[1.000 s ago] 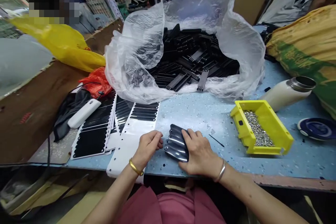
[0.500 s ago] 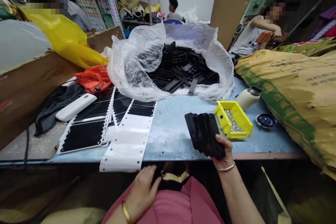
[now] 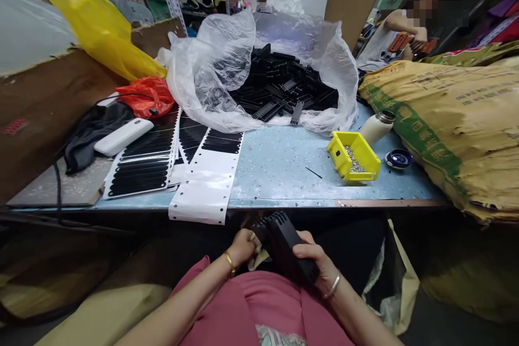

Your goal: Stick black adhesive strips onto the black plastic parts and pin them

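Note:
In my right hand [image 3: 318, 262] is a stack of black slotted plastic strips [image 3: 286, 246], held below the table's front edge, over my lap. My left hand [image 3: 244, 247] is closed on the pale edge of a sack [image 3: 259, 260] just left of the stack. Most of that sack is hidden by the strips and my clothes. Beyond the table edge, a large clear plastic bag [image 3: 219, 86] lies open, with many similar black strips [image 3: 284, 86] heaped inside.
A yellow bin [image 3: 367, 167] of small metal pieces stands right, near a cream bottle [image 3: 375, 128] and its dark lid [image 3: 399, 159]. White sheets with black strips [image 3: 141, 165] lie left, under a white device [image 3: 124, 137]. Full sacks [image 3: 454, 119] border the right; people sit beyond.
My right hand has brought the black stack down from above the table to my lap. My left hand has moved up and right and closed on the sack's edge. The view has tilted down.

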Available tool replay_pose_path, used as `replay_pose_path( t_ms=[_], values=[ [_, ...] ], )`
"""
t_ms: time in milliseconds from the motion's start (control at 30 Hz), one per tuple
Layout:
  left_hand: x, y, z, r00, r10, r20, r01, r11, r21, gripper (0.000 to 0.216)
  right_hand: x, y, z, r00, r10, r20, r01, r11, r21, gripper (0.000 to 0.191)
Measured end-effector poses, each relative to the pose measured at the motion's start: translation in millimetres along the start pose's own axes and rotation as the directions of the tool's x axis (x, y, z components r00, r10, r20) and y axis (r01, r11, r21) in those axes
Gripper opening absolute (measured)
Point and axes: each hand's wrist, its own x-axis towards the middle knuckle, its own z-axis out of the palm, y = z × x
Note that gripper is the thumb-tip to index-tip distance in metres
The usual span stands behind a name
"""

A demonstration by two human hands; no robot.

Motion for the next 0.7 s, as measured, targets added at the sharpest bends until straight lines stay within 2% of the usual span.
replay_pose_path(
  t_ms=[100, 167, 267, 333, 500, 633, 700],
  values=[
    [-15, -7, -19, 0.997, -0.074, -0.006, 0.074, 0.997, -0.009, 0.026, 36, 17, 1, 0.998, -0.001, -0.055, -0.006, 0.992, -0.124, 0.033],
    [-20, -8, -23, 0.996, -0.089, -0.022, 0.089, 0.996, -0.020, 0.026, 55, 22, -3, 0.988, 0.051, -0.147, -0.074, 0.985, -0.156, 0.029],
    [-18, -8, -17, 0.998, -0.059, -0.027, 0.059, 0.998, -0.005, 0.021, 64, 21, -11, 0.976, 0.100, -0.192, -0.128, 0.982, -0.138, 0.025],
    [-14, -8, -10, 1.000, -0.025, -0.016, 0.026, 0.999, 0.035, 0.017, 60, 18, -12, 0.975, 0.077, -0.208, -0.103, 0.987, -0.120, 0.024],
    [-7, -8, 2, 0.998, 0.056, 0.033, -0.062, 0.980, 0.190, 0.016, 54, 24, 4, 0.977, 0.042, -0.207, -0.063, 0.994, -0.091, 0.023],
    [-8, -8, 4, 0.990, 0.129, 0.059, -0.141, 0.944, 0.299, 0.027, 78, 38, 5, 0.961, 0.088, -0.262, -0.123, 0.985, -0.121, 0.018],
    [-10, -7, 7, 0.982, 0.163, 0.096, -0.186, 0.923, 0.336, 0.032, 94, 42, 1, 0.945, 0.133, -0.299, -0.187, 0.969, -0.160, 0.027]
  ],
)
